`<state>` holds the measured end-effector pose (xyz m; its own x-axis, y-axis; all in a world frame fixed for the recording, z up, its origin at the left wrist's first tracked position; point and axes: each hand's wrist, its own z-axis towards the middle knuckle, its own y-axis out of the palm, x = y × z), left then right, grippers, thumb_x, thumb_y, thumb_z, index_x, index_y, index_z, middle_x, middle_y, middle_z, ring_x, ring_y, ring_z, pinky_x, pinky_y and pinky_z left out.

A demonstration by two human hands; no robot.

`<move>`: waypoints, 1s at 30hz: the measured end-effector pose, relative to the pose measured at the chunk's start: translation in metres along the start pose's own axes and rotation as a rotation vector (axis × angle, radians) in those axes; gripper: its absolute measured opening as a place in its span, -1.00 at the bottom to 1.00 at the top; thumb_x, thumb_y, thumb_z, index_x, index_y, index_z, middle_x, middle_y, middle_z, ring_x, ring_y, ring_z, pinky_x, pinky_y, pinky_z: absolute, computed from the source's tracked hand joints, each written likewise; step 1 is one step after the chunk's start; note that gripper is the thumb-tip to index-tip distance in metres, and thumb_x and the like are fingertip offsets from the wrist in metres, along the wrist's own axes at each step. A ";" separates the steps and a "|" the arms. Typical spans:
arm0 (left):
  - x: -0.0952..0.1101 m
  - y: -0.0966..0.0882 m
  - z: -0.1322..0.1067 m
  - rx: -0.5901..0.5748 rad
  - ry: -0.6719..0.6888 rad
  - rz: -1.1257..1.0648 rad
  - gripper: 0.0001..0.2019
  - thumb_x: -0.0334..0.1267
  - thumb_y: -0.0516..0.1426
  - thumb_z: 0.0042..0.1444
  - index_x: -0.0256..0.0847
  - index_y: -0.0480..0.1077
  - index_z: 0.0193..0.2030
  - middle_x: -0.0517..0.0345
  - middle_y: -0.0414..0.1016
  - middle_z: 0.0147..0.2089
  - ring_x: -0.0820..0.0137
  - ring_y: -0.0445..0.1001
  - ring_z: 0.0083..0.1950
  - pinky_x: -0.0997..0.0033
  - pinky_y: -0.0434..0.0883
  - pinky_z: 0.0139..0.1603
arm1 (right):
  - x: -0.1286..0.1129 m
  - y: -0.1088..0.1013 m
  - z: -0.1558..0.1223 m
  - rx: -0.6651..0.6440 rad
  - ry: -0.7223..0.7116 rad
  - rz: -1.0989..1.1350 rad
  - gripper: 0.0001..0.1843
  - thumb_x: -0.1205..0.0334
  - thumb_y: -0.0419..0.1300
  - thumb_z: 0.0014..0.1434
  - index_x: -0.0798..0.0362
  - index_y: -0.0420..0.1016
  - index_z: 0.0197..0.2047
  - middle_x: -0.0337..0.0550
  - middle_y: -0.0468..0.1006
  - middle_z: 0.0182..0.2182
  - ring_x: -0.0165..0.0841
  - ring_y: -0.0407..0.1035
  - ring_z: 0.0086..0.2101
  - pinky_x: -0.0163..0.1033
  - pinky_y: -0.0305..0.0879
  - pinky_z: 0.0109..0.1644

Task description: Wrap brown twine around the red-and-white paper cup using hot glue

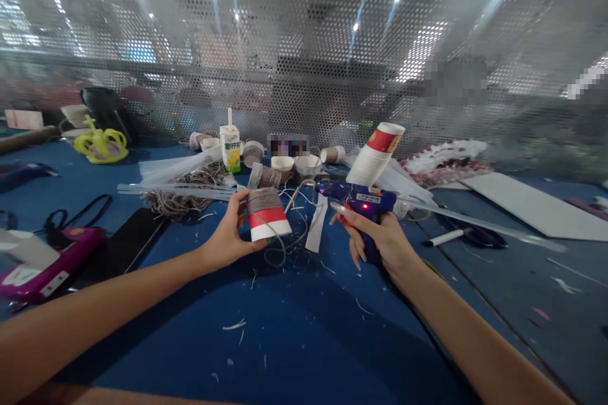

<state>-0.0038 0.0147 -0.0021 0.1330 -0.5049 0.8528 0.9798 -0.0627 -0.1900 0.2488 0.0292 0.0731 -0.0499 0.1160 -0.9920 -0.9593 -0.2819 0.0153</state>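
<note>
My left hand (227, 237) grips an upside-down red and white paper cup (268, 216), whose upper part is wrapped in grey twine. Loose twine trails from the cup down onto the blue table (294, 329). My right hand (380, 237) is closed around the handle of a blue hot glue gun (358, 195) with a red light on its side; the nozzle points left toward the cup. A clear glue stick sticks out of the gun's back to the right.
A tilted stack of paper cups (375, 155) stands behind the gun. Twine-wrapped cups (285, 164), a drink carton (230, 147), a twine heap (183, 193), glue sticks, a yellow crown (101, 144), a phone (126, 243), a pink glue gun (45, 269) and white boards (536, 209) lie around. Perforated screen behind.
</note>
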 end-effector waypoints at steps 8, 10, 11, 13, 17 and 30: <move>0.014 -0.008 0.002 -0.409 0.094 0.136 -0.19 -0.23 0.39 -0.30 -0.04 0.15 0.13 -0.14 -0.15 0.42 -0.16 -0.22 0.47 -0.35 0.00 0.34 | 0.006 0.010 -0.004 -0.134 0.100 0.052 -0.66 0.02 0.38 -0.09 0.12 0.43 -0.52 -0.42 0.25 -0.88 -0.46 0.13 -0.91 -0.38 0.17 -0.89; 0.017 -0.009 0.003 -0.490 0.110 0.135 -0.19 -0.22 0.39 -0.32 -0.05 0.16 0.13 -0.15 -0.14 0.43 -0.18 -0.18 0.47 -0.37 0.02 0.33 | 0.007 0.014 -0.007 -0.146 0.112 0.064 -0.68 0.04 0.36 -0.05 0.12 0.44 -0.51 -0.41 0.25 -0.88 -0.45 0.15 -0.90 -0.39 0.16 -0.89; 0.019 -0.009 0.003 -0.509 0.125 0.130 -0.18 -0.22 0.39 -0.33 -0.06 0.16 0.13 -0.16 -0.09 0.42 -0.17 -0.15 0.46 -0.36 0.04 0.32 | 0.007 0.015 -0.009 -0.153 0.115 0.072 -0.69 0.05 0.35 -0.04 0.12 0.44 -0.51 -0.41 0.25 -0.88 -0.44 0.16 -0.90 -0.39 0.16 -0.89; 0.019 -0.009 0.004 -0.518 0.145 0.127 -0.21 -0.22 0.37 -0.30 -0.06 0.17 0.14 -0.15 0.06 0.36 -0.14 -0.02 0.43 -0.34 0.07 0.31 | 0.008 0.017 -0.010 -0.167 0.119 0.075 -0.70 0.05 0.34 -0.03 0.11 0.44 -0.51 -0.42 0.24 -0.89 -0.43 0.16 -0.90 -0.39 0.15 -0.90; 0.017 -0.008 0.003 -0.484 0.138 0.153 -0.24 -0.24 0.32 -0.26 -0.07 0.17 0.15 -0.09 0.24 0.20 -0.06 0.24 0.28 -0.29 0.15 0.28 | 0.008 0.012 -0.005 -0.080 0.077 -0.036 -0.67 0.04 0.36 -0.04 0.06 0.38 -0.59 -0.40 0.25 -0.88 -0.41 0.19 -0.89 -0.35 0.20 -0.87; 0.004 -0.002 0.000 -0.084 -0.063 0.391 -0.31 -0.20 0.33 -0.22 -0.05 0.21 0.11 -0.08 0.06 0.26 -0.17 0.04 0.33 -0.38 0.13 0.25 | 0.007 -0.026 0.019 0.463 -0.191 -0.307 -0.75 0.09 0.34 -0.01 -0.02 0.40 -0.56 -0.36 0.29 -0.83 -0.34 0.26 -0.81 -0.19 0.37 -0.74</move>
<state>-0.0055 0.0135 0.0016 0.5046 -0.4513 0.7360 0.8384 0.0525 -0.5426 0.2681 0.0558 0.0678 0.2419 0.3080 -0.9201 -0.9571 0.2318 -0.1741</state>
